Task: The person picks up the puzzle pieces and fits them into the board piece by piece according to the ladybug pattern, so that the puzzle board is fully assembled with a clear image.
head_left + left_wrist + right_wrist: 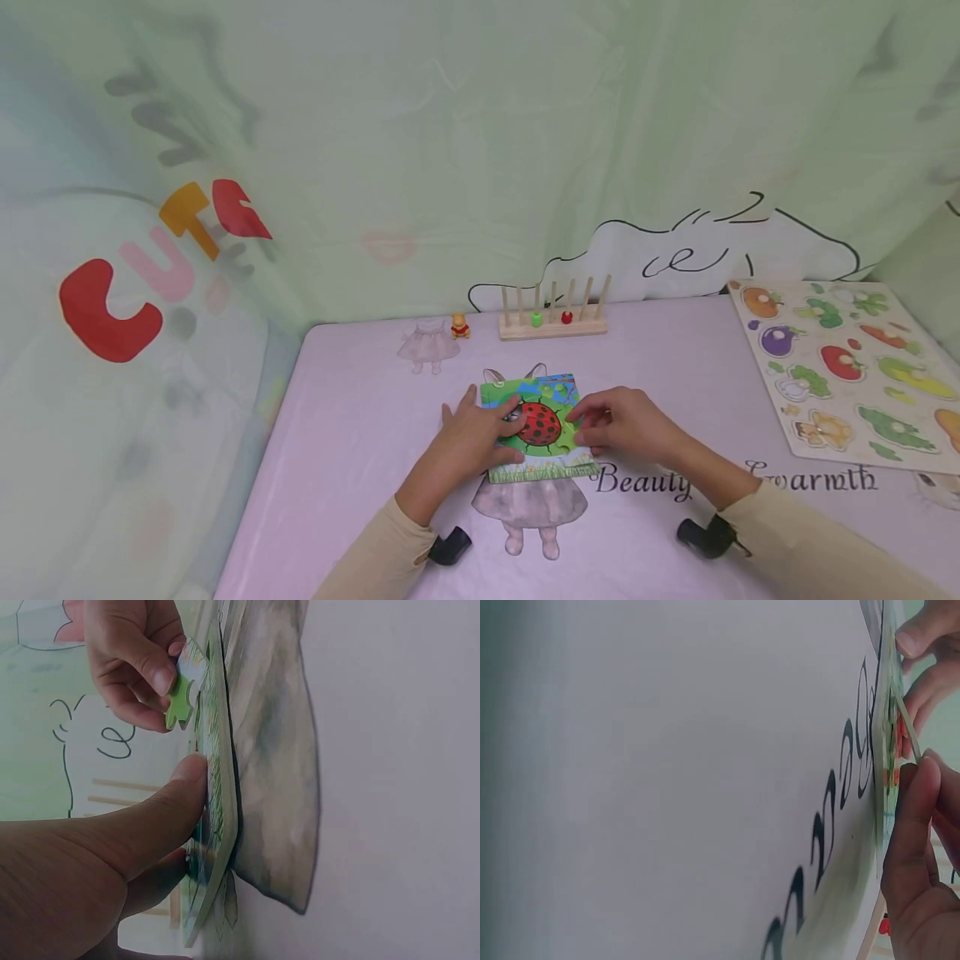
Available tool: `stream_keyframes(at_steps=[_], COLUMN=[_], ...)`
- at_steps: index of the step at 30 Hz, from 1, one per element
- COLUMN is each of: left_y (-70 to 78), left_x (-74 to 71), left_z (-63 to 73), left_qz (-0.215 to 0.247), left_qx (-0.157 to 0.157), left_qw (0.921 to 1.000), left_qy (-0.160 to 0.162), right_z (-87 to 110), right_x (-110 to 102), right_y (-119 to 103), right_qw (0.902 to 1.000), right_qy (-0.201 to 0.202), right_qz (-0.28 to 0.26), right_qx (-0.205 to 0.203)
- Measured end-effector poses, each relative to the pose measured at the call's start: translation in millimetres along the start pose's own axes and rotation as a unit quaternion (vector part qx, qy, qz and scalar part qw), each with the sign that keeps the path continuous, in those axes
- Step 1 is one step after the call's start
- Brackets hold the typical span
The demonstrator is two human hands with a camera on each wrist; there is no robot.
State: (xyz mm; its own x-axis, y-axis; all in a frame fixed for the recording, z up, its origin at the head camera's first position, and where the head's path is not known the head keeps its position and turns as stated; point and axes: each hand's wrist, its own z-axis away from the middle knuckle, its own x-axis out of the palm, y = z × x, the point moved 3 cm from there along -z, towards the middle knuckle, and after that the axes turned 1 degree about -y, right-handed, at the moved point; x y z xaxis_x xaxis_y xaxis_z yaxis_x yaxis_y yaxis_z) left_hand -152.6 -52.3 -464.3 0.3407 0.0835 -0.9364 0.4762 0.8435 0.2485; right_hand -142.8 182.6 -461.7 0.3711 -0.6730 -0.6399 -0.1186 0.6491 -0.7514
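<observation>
A flat ladybug jigsaw puzzle [536,475], with a blue sky and a grassy strip, lies on the tabletop between the hands. My left hand [467,437] rests on its left part, fingers spread and thumb near the lower edge. At the right side, my right hand [628,423] pinches a green-edged puzzle piece [180,701] between thumb and fingers. In the left wrist view the piece stands tilted against the board's surface. From the right wrist, the piece [907,720] slants up off the puzzle toward the fingertips. Part of the ladybug's head is hidden under the left fingers.
Behind the puzzle stands a wooden peg rack [553,329] with a green and a red bead. A small bear figurine [460,326] is left of it. A vegetable puzzle board [772,400] lies at the right. Printed pale cloth [360,450] covers the table.
</observation>
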Motion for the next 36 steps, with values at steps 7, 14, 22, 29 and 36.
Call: stream_keyframes(at_steps=[7,14,22,29,36], left_y=[0.0,0.2,-0.1,0.1,4.1], left_x=[0.3,0.9,1.0,0.5,-2.8], left_z=[-1.3,-1.6,-2.3,-2.5,-0.8], left_qz=[-0.001,-0.007,-0.003,0.0,0.006], left_qx=[-0.003,-0.004,-0.008,-0.005,-0.009], left_qw=[1.0,1.0,1.0,1.0,0.9999], left_qy=[-0.002,-0.001,-0.004,-0.004,-0.001], right_z=[-2.5,-3.3,-4.3,-2.6,3.7], right_x=[5.7,8.4,10.3,1.8,-6.5], right_y=[-0.9,-3.0,-4.4,-7.7,-0.2], right_qw=[0.9999,0.9993,0.9978,0.9952,0.9826], right_qy=[0.01,0.023,0.033,0.036,-0.01], right_qz=[0.007,0.028,0.051,0.091,0.174], right_qx=[0.007,0.011,0.028,0.001,-0.064])
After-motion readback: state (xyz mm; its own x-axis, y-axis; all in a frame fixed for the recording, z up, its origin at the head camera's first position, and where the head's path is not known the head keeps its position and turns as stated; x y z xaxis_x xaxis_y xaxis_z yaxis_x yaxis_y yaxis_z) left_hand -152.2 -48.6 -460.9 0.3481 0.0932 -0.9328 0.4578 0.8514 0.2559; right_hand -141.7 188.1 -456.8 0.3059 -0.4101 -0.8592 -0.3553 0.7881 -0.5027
